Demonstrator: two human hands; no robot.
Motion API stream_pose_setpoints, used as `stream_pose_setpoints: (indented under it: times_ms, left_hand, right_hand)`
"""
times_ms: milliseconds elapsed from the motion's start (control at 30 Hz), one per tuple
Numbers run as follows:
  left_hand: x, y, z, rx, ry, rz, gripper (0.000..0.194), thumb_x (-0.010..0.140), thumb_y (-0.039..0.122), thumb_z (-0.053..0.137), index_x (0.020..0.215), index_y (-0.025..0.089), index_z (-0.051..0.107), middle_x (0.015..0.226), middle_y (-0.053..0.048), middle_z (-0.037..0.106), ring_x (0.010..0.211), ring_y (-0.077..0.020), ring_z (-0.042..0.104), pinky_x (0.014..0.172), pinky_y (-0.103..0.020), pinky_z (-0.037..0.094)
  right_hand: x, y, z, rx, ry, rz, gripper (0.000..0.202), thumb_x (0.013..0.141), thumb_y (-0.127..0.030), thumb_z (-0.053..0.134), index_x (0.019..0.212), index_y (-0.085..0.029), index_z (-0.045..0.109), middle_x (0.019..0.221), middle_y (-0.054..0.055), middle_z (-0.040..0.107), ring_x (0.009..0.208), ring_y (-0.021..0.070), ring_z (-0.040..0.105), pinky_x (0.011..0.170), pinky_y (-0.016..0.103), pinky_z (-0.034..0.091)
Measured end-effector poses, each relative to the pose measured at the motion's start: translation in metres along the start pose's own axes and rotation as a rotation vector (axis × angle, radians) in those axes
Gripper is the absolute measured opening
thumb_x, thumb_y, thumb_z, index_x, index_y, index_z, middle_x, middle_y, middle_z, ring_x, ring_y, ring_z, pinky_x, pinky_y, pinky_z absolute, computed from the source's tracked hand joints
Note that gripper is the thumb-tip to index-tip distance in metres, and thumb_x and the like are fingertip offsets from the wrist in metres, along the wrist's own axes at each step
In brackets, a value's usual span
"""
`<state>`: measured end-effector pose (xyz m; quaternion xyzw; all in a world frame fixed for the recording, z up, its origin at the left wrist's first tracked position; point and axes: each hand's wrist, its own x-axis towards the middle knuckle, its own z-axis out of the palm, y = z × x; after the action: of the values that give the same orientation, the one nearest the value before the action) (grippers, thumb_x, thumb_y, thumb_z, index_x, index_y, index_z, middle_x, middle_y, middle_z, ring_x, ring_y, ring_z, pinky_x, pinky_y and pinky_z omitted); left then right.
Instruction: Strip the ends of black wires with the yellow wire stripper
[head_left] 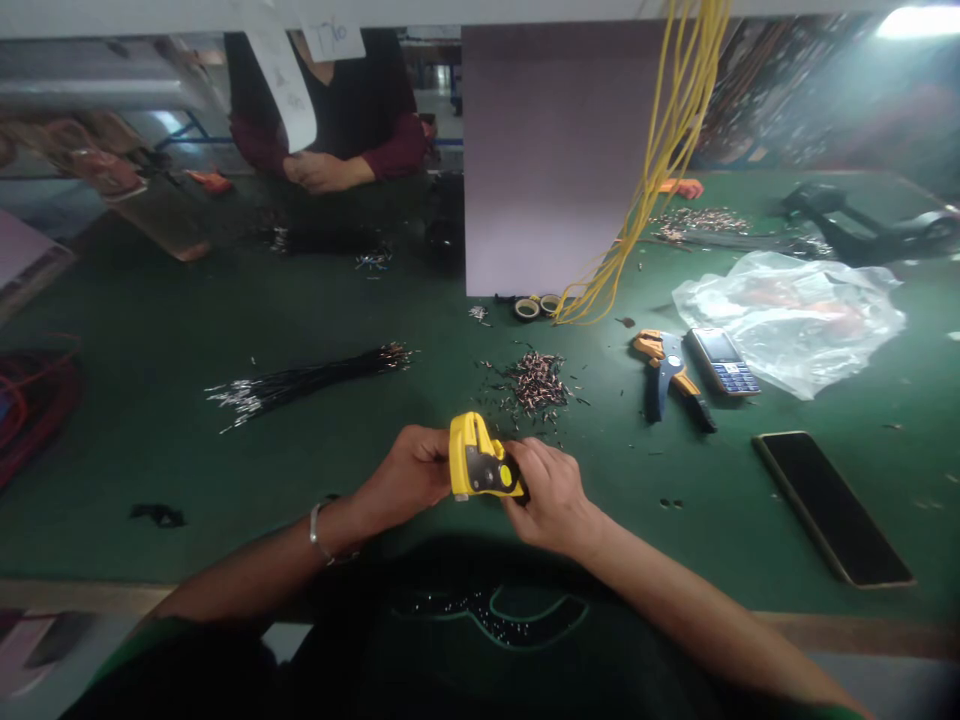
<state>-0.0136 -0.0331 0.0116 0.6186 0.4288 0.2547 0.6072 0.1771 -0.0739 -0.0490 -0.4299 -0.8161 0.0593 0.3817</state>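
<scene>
A yellow and black hand tool [484,462] is held over the green table near its front edge. My right hand [553,495] is wrapped round the tool's dark handle. Close against the tool's left side, my left hand [409,478] has its fingers pressed together; what they hold, if anything, is hidden. Just beyond the tool lies a pile of small copper and black pieces [538,383]. A bundle of black wires [315,377] with silvery left ends rests to the left of the pile.
Right of the pile are an orange and blue tool [667,375], a keypad phone [724,360], a smartphone [832,508] and a clear plastic bag [795,320]. Yellow wires [637,230] hang beside an upright panel [551,160]. Another person's hands [328,172] are across the table.
</scene>
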Motion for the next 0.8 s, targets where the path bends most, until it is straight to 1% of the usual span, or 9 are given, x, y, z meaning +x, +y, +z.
stream_pose_setpoints:
  times_ms: [167, 367, 533, 800]
  left_hand:
    - [0.0008, -0.0028, -0.0003, -0.020, -0.012, -0.006, 0.024, 0.069, 0.014, 0.063, 0.047, 0.015, 0.054, 0.042, 0.007, 0.046, 0.040, -0.0024, 0.035, 0.041, -0.015, 0.030]
    - [0.0011, -0.0055, -0.0002, 0.022, 0.002, -0.038, 0.020, 0.068, 0.011, 0.058, 0.048, 0.016, 0.054, 0.042, 0.007, 0.045, 0.040, -0.0026, 0.035, 0.040, -0.016, 0.027]
    - [0.0012, -0.0069, 0.0006, 0.035, 0.009, -0.075, 0.014, 0.064, 0.010, 0.056, 0.051, 0.016, 0.055, 0.041, 0.007, 0.043, 0.039, -0.0027, 0.034, 0.039, -0.016, 0.026]
    - [0.0032, -0.0096, -0.0001, 0.002, 0.030, -0.144, 0.008, 0.061, 0.013, 0.054, 0.054, 0.016, 0.055, 0.038, 0.008, 0.041, 0.035, -0.0022, 0.032, 0.036, -0.015, 0.025]
  right_hand:
    - [-0.0020, 0.0015, 0.0010, -0.011, -0.024, 0.002, 0.033, 0.072, -0.014, 0.050, 0.105, -0.013, 0.049, 0.082, 0.010, 0.060, 0.070, 0.0215, 0.056, 0.060, 0.033, 0.048]
    - [-0.0036, 0.0011, 0.0018, -0.036, -0.040, 0.016, 0.031, 0.072, -0.015, 0.048, 0.103, -0.016, 0.047, 0.080, 0.008, 0.060, 0.069, 0.0219, 0.057, 0.059, 0.033, 0.047]
    - [-0.0037, 0.0003, 0.0024, -0.027, -0.011, -0.004, 0.027, 0.073, -0.015, 0.048, 0.100, -0.016, 0.048, 0.077, 0.008, 0.061, 0.065, 0.0206, 0.057, 0.058, 0.031, 0.046]
    - [-0.0057, 0.0002, 0.0035, -0.054, -0.013, 0.003, 0.024, 0.074, -0.015, 0.047, 0.099, -0.015, 0.048, 0.079, 0.009, 0.063, 0.069, 0.0216, 0.060, 0.061, 0.031, 0.046]
